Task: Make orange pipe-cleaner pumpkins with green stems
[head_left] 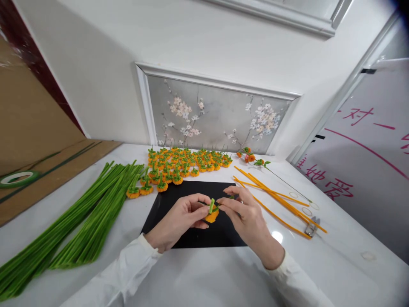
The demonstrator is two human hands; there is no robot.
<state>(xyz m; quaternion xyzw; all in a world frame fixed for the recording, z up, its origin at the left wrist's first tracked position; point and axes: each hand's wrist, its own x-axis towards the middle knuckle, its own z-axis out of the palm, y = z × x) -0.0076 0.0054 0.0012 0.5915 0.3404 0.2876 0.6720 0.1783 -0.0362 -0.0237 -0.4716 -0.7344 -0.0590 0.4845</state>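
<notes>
Both hands meet over a black mat (166, 204) on the white table. My left hand (179, 219) pinches a small orange pipe-cleaner flower (211, 215) with a green stem piece (211, 205) standing up from it. My right hand (246, 215) is closed on the green pipe-cleaner end at the flower's right side. The fingers of both hands touch the flower.
A big bundle of green pipe cleaners (79, 217) lies at the left. Several finished orange-and-green flowers (179, 164) fill the back of the table. Orange pipe cleaners (275, 198) and small cutters (311, 226) lie at the right. A green tape roll (17, 178) sits on cardboard far left.
</notes>
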